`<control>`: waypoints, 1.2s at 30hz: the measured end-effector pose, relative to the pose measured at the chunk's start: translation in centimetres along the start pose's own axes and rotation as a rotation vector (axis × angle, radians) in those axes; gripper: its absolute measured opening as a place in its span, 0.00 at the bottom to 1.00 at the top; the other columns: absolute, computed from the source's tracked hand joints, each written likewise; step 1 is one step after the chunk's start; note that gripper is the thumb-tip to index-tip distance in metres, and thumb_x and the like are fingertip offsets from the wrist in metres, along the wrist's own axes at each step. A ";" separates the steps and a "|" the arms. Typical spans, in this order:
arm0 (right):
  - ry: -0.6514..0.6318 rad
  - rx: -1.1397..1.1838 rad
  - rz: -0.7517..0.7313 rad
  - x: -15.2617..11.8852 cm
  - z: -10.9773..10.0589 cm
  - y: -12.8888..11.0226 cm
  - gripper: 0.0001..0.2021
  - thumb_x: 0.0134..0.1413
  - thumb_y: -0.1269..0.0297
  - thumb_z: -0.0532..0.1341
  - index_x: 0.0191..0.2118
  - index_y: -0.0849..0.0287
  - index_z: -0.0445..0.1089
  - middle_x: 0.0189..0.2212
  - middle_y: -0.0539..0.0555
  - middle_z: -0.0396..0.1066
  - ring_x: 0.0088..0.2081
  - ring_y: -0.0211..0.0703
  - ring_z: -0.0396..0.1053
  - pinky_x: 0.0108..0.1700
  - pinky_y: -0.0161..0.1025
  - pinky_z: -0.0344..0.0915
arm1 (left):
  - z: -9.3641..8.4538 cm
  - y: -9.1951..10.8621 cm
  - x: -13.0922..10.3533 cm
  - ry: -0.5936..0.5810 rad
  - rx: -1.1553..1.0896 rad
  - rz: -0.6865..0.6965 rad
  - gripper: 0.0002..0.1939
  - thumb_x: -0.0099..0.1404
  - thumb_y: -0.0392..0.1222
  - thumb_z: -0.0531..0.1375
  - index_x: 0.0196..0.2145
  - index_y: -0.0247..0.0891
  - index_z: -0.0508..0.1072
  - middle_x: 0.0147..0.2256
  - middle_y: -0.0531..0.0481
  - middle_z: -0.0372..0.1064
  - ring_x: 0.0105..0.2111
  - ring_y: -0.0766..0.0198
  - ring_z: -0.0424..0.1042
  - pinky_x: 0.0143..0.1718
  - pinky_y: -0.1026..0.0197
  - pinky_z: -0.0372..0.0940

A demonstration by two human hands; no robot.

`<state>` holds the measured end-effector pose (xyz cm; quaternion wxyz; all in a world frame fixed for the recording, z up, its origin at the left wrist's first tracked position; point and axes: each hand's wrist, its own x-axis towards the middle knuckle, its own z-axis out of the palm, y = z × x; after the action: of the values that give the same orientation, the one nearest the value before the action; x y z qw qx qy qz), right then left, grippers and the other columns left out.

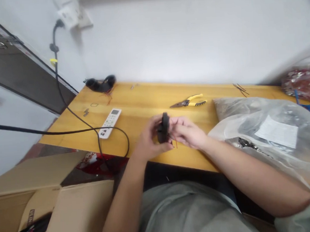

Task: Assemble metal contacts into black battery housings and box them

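Over the front part of the table, my left hand (pixel 152 141) is closed around a round black part (pixel 165 126), held on edge with its thin side toward me. My right hand (pixel 186 130) meets it from the right, fingertips pinched together close to its face. A thin red wire (pixel 176 142) runs out by those fingertips and hangs down. The part's far face is hidden, and blur hides the exact pinch. Behind my hands lie long-nose pliers (pixel 188 102) with yellow and black handles, jaws pointing left.
A white remote control (pixel 110 123) lies left, crossed by a black cable (pixel 76 130) from the wall socket. Black wired parts (pixel 101 84) sit at the back left. Plastic bags (pixel 251 120) fill the right side. An open cardboard box (pixel 82 209) stands below left.
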<state>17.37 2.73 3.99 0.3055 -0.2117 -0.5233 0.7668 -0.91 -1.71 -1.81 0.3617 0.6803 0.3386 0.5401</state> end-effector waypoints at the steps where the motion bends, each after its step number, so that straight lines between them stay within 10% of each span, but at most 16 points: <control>1: 0.008 0.003 -0.016 -0.1 -0.2 0.1 0.04 0.49 0.65 0.62 0.29 0.58 0.66 0.11 0.40 0.56 0.13 0.28 0.47 0.19 0.29 0.50 | -0.1 0.0 0.1 0.027 0.002 0.025 0.45 0.59 0.69 0.70 0.65 0.44 0.66 0.64 0.35 0.65 0.57 0.51 0.75 0.50 0.55 0.76; 5: -0.010 -0.029 -0.044 -0.4 -1.0 0.4 0.09 0.53 0.63 0.68 0.30 0.60 0.68 0.13 0.43 0.61 0.15 0.29 0.51 0.19 0.30 0.48 | -0.2 1.1 0.6 0.063 0.100 0.109 0.24 0.68 0.56 0.69 0.56 0.42 0.76 0.59 0.39 0.71 0.59 0.53 0.73 0.60 0.51 0.71; 11: 0.059 -0.026 -0.124 -0.3 -1.0 0.9 0.16 0.60 0.56 0.70 0.32 0.59 0.66 0.17 0.44 0.64 0.18 0.30 0.54 0.22 0.30 0.51 | 0.8 1.9 0.7 0.030 0.316 0.159 0.54 0.58 0.68 0.72 0.72 0.41 0.59 0.67 0.32 0.62 0.68 0.40 0.63 0.69 0.37 0.62; 19: 0.051 -0.164 -0.152 -0.7 -0.5 0.2 0.19 0.67 0.51 0.65 0.32 0.59 0.65 0.19 0.47 0.67 0.19 0.32 0.57 0.24 0.32 0.54 | 0.8 2.9 0.5 0.007 0.356 0.116 0.33 0.71 0.51 0.65 0.68 0.39 0.63 0.63 0.35 0.64 0.64 0.47 0.67 0.67 0.44 0.67; 27: 0.045 -0.058 -0.035 -1.4 -0.5 -1.2 0.08 0.58 0.68 0.64 0.30 0.59 0.64 0.15 0.43 0.61 0.15 0.28 0.49 0.21 0.30 0.46 | 0.7 3.4 0.3 -0.086 0.279 0.124 0.34 0.71 0.48 0.65 0.70 0.42 0.60 0.65 0.37 0.62 0.67 0.47 0.64 0.69 0.43 0.65; 36: -0.024 -0.145 -0.119 -1.7 -0.8 -1.1 0.14 0.72 0.60 0.62 0.33 0.59 0.65 0.17 0.44 0.60 0.16 0.30 0.50 0.20 0.31 0.47 | 0.3 2.9 0.4 0.006 0.339 0.098 0.34 0.70 0.49 0.67 0.68 0.41 0.62 0.63 0.37 0.64 0.65 0.46 0.65 0.68 0.43 0.65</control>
<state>19.44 2.39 4.75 0.3280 -0.1927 -0.5927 0.7099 -0.30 -2.88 0.84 0.2138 0.7456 0.3923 0.4944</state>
